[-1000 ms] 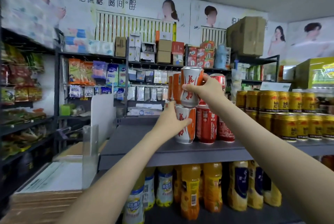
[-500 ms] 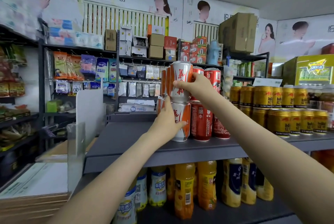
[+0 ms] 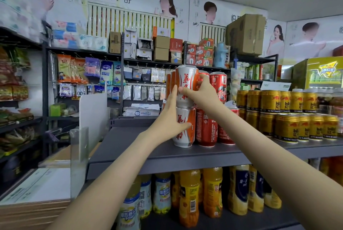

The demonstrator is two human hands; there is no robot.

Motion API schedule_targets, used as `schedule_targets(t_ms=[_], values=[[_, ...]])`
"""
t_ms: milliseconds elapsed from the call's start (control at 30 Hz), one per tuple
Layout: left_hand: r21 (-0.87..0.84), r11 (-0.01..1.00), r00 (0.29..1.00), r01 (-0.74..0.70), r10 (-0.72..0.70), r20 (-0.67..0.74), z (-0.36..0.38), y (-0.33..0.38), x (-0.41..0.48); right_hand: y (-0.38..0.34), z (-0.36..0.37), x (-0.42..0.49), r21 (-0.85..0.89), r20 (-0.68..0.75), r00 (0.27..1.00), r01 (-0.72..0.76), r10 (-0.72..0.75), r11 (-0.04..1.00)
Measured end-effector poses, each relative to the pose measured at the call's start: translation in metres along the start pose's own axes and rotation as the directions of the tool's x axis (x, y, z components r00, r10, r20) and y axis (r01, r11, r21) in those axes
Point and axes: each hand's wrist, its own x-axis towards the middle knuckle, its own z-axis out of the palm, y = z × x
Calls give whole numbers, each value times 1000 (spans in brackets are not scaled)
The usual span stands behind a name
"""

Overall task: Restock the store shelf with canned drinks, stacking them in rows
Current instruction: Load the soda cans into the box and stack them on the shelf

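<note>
Two silver-and-orange cans stand stacked at the front of the grey shelf (image 3: pixel 167 157). My right hand (image 3: pixel 201 92) grips the upper can (image 3: pixel 186 79), which sits on top of the lower can (image 3: pixel 185 137). My left hand (image 3: pixel 169 118) wraps the lower can from the left, its fingertips reaching up to the bottom of the upper one. More orange cans stand stacked behind them, mostly hidden. Red cans (image 3: pixel 207 129) are stacked two high just to the right.
Gold cans (image 3: pixel 286 114) fill the shelf's right side in two layers. The shelf's left half is bare up to a white divider panel (image 3: pixel 92 118). Bottled drinks (image 3: pixel 189 196) line the shelf below. Flat cardboard (image 3: pixel 33 211) lies at lower left.
The upper can has come down onto the lower can. My left hand slid higher along the stack's left side. The view shifted slightly.
</note>
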Motion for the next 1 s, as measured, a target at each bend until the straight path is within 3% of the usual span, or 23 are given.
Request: schedule_targets(t_ms=[133,267,433,500,633,900,1000], values=[[-53,998,999,-40,39,-24,-9,-1,-1,8,4,-12,-158,-50,982,172,-182,972],[83,995,997,-60,63,-38,-11,4,-17,12,0,-34,-364,-25,930,334,-368,869],[254,963,962,-90,150,-226,-8,10,-59,21,-7,-75,-466,28,875,440,-484,768],[356,927,942,-116,216,-256,-5,15,-82,25,-9,-95,-466,55,866,462,-497,754],[392,909,922,-142,266,-282,3,25,-120,34,-10,-133,-436,108,853,503,-511,746],[321,947,937,-25,134,-322,43,38,-229,50,-13,-228,-237,233,881,463,-412,854],[319,947,965,-23,105,-242,58,45,-294,56,-10,-272,-163,319,871,439,-373,884]])
